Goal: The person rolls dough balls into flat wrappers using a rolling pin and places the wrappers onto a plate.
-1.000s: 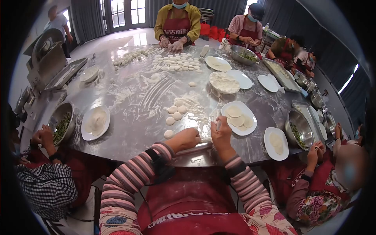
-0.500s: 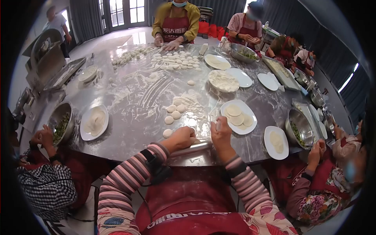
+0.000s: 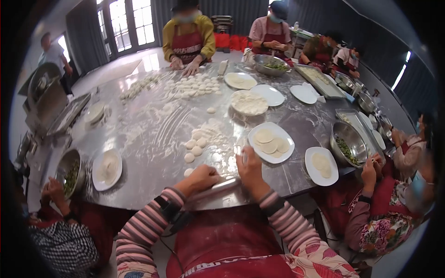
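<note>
My left hand (image 3: 204, 178) is closed at the near table edge, fingers curled under; what they grip is hidden. My right hand (image 3: 251, 166) is wrapped round the end of a pale rolling pin (image 3: 225, 184), which lies slantwise between my two hands. Just beyond my left hand, several small flattened dough rounds (image 3: 197, 151) lie on floured metal. Past my right hand, a white square plate (image 3: 254, 150) carries several thin rolled dough wrappers (image 3: 269, 146).
A plate of flour (image 3: 249, 103) stands further back. Many dough pieces (image 3: 194, 86) lie before a co-worker in yellow sleeves (image 3: 202, 37). Bowls of green filling stand left (image 3: 71, 173) and right (image 3: 346, 147), beside co-workers' hands. Another wrapper plate (image 3: 321, 178) is at right.
The whole view has shifted, so the table's things sit further left and mostly lower. My hands stay close together at the rolling pin, with little change relative to the table.
</note>
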Available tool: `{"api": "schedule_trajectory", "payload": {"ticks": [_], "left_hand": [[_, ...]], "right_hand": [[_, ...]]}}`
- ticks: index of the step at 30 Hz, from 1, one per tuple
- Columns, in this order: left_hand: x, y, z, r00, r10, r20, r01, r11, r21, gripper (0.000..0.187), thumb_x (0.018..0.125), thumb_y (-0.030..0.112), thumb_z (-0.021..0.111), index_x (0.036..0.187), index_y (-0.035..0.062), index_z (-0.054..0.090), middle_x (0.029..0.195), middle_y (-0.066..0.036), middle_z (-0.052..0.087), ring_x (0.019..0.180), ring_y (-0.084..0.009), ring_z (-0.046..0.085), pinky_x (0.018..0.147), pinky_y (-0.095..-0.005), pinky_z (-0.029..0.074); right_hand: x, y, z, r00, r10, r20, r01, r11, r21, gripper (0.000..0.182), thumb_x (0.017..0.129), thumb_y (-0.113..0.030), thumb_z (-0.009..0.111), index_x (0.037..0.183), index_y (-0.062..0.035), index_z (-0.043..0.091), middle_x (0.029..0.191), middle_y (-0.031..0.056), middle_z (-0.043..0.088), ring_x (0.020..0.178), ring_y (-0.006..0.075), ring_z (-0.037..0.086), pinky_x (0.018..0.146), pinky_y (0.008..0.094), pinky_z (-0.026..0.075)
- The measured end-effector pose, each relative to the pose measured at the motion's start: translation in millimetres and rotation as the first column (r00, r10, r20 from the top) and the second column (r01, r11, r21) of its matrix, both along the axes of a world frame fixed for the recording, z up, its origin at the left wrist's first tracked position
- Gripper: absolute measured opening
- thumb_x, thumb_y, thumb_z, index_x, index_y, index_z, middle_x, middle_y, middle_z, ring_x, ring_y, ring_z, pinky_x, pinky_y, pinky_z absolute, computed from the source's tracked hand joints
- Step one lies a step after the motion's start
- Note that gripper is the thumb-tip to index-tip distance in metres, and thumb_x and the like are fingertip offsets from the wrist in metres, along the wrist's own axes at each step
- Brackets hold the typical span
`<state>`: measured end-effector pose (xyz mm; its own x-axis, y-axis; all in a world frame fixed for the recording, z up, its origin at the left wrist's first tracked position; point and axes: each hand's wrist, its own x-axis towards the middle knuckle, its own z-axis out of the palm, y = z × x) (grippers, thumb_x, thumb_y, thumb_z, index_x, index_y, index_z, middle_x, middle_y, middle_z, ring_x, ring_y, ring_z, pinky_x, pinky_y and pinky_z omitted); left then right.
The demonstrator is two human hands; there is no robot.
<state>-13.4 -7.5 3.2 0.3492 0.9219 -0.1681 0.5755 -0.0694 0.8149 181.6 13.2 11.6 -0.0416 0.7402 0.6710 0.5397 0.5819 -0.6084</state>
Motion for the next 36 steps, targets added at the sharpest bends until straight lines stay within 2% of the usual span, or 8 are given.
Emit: {"api": "schedule_trajectory", "payload": {"ticks": [8, 12, 18, 24, 26, 28, 32, 36], "left_hand": [[43.5, 34.1, 17.4, 0.990, -0.141, -0.012, 0.141, 0.989, 0.036, 0.023, 0.080, 0.019, 0.057, 0.093, 0.0001, 0.059, 0.078, -0.005, 0.059, 0.074, -0.0130, 0.055, 0.065, -0.0290, 0.044], [104.4, 115.9, 30.0, 0.854, 0.014, 0.521, 0.044, 0.994, -0.097, 0.030, 0.086, 0.025, 0.058, 0.103, 0.0009, 0.056, 0.086, -0.003, 0.059, 0.079, -0.0092, 0.052, 0.069, -0.0239, 0.042], [9.0, 145.9, 8.0, 0.914, 0.405, 0.012, -0.367, 0.816, 0.446, 0.016, 0.076, 0.009, 0.056, 0.089, 0.0010, 0.059, 0.084, -0.018, 0.063, 0.081, -0.0330, 0.061, 0.072, -0.0390, 0.048], [-100.8, 85.6, -9.4, 0.765, 0.602, -0.230, -0.469, 0.765, 0.440, 0.015, 0.074, 0.016, 0.062, 0.075, 0.0013, 0.062, 0.069, -0.014, 0.063, 0.066, -0.0228, 0.061, 0.059, -0.0346, 0.047], [-85.3, 59.9, 9.5, 0.796, 0.496, -0.348, -0.451, 0.869, 0.206, 0.023, 0.071, 0.025, 0.064, 0.072, 0.0026, 0.062, 0.068, -0.014, 0.063, 0.063, -0.0224, 0.060, 0.058, -0.0354, 0.047], [-73.1, 48.5, 12.5, 0.838, 0.468, -0.281, -0.468, 0.881, 0.072, 0.030, 0.067, 0.033, 0.067, 0.071, 0.0041, 0.060, 0.069, -0.014, 0.062, 0.065, -0.0249, 0.060, 0.059, -0.0364, 0.046], [-53.1, 39.4, -0.4, 0.819, 0.490, -0.300, -0.373, 0.850, 0.372, 0.032, 0.065, 0.030, 0.070, 0.071, 0.0045, 0.052, 0.071, -0.015, 0.057, 0.067, -0.0312, 0.056, 0.060, -0.0370, 0.045], [-20.2, 18.8, 0.7, 0.962, 0.267, 0.051, -0.272, 0.937, 0.221, 0.024, 0.070, 0.016, 0.067, 0.084, 0.0003, 0.056, 0.068, -0.010, 0.058, 0.066, -0.0181, 0.058, 0.060, -0.0316, 0.046]], "right_hand": [[33.9, -74.5, -0.2, 0.995, 0.019, -0.100, -0.017, 1.000, 0.017, 0.027, 0.073, 0.001, 0.067, 0.092, -0.0024, 0.049, 0.071, 0.0162, 0.053, 0.061, 0.0343, 0.056, 0.053, 0.0376, 0.045], [36.5, -65.9, -0.3, 0.992, 0.096, -0.076, -0.091, 0.994, 0.062, 0.028, 0.072, 0.002, 0.068, 0.091, -0.0027, 0.049, 0.070, 0.0151, 0.052, 0.058, 0.0308, 0.056, 0.051, 0.0357, 0.045], [40.7, -66.4, -3.2, 0.981, 0.163, -0.108, -0.157, 0.986, 0.063, 0.031, 0.071, 0.004, 0.068, 0.094, -0.0030, 0.048, 0.073, 0.0152, 0.053, 0.058, 0.0317, 0.055, 0.051, 0.0350, 0.045], [37.1, -67.1, -6.0, 0.984, 0.130, -0.124, -0.124, 0.991, 0.048, 0.031, 0.071, 0.004, 0.068, 0.093, -0.0031, 0.048, 0.073, 0.0143, 0.053, 0.057, 0.0308, 0.054, 0.051, 0.0352, 0.045], [35.7, -67.2, -4.0, 0.984, 0.136, -0.116, -0.131, 0.990, 0.051, 0.030, 0.071, 0.003, 0.068, 0.093, -0.0035, 0.048, 0.071, 0.0128, 0.052, 0.056, 0.0284, 0.053, 0.051, 0.0335, 0.044], [34.3, -69.8, -1.8, 0.989, 0.090, -0.119, -0.091, 0.996, -0.005, 0.030, 0.072, 0.003, 0.068, 0.093, -0.0039, 0.048, 0.068, 0.0112, 0.052, 0.054, 0.0260, 0.053, 0.050, 0.0321, 0.044], [31.3, -72.9, -4.0, 0.992, 0.053, -0.115, -0.048, 0.998, 0.051, 0.029, 0.072, 0.003, 0.068, 0.091, -0.0042, 0.048, 0.067, 0.0092, 0.051, 0.051, 0.0218, 0.050, 0.048, 0.0299, 0.042], [31.3, -75.0, -1.5, 0.997, 0.015, -0.075, -0.015, 1.000, 0.003, 0.030, 0.072, 0.003, 0.068, 0.092, -0.0047, 0.048, 0.067, 0.0103, 0.052, 0.053, 0.0248, 0.053, 0.051, 0.0323, 0.044]]}}
